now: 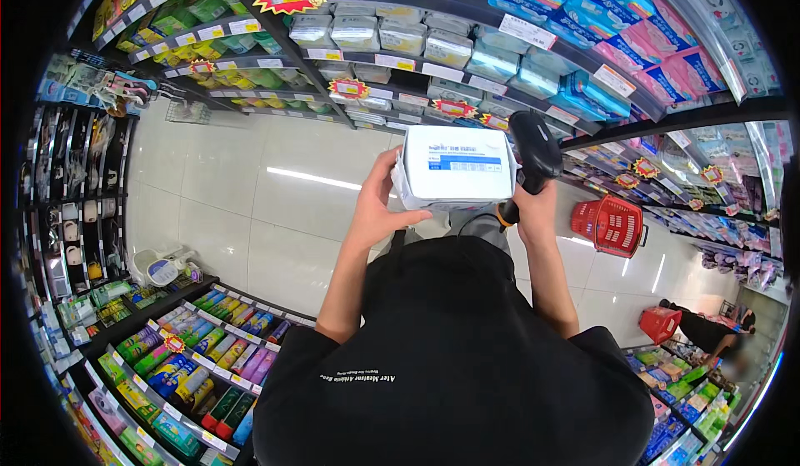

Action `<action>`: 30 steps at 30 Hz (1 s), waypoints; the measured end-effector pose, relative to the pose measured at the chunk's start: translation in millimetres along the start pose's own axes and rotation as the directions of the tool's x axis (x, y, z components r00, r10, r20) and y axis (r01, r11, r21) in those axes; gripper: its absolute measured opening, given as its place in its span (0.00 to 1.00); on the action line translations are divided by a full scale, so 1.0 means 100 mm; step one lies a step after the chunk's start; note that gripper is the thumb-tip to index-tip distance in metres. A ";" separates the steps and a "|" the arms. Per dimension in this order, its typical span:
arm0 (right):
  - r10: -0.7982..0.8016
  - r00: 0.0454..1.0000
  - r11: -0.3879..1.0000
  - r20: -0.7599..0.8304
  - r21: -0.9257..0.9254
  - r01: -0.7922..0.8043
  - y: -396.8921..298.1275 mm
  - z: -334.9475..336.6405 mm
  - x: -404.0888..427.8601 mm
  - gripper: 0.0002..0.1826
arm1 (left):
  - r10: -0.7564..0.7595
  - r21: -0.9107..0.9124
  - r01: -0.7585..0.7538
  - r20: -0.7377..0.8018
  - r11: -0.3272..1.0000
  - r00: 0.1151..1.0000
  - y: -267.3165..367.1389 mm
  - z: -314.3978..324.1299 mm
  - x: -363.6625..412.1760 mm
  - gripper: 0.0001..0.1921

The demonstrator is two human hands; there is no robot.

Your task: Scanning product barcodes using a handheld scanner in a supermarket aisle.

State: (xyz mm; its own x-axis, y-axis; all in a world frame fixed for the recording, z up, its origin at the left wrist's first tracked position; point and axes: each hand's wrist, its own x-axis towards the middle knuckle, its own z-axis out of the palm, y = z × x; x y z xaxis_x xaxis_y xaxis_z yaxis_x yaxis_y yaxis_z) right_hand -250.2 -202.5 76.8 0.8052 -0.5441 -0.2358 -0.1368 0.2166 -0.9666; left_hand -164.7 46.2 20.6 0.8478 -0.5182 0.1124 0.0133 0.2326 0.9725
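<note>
A white plastic-wrapped package [459,182] with blue print is held up in front of my body. My left hand [382,200] grips its left side, thumb along the near edge. A black handheld barcode scanner [536,153] stands upright at the package's right side, its handle in my right hand [534,207]. The right fingers are partly hidden behind the scanner handle and the package corner. Beyond the package, shelves hold rows of grey-white packs [403,35] and blue packs [494,60].
Shelf edges [437,69] with price tags run across the front. A red shopping basket [615,225] stands on the tiled floor to the right, another red basket [660,325] farther off near a person [703,332]. Stocked shelves [206,366] lie behind on the left.
</note>
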 end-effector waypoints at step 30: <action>-0.217 0.974 0.976 0.071 0.010 0.217 -0.18 -0.25 0.17 0.22 | 0.185 0.429 -0.157 -0.025 0.890 0.982 0.37 0.23 0.43 0.40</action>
State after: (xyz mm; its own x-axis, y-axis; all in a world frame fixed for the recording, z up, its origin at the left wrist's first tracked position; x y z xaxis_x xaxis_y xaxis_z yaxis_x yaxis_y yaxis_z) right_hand -248.4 -236.0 88.0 0.8546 -0.5191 -0.0128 0.0466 0.1012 -0.9938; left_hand -139.6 13.7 66.0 0.8484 -0.4460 0.2851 -0.3485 -0.0653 0.9350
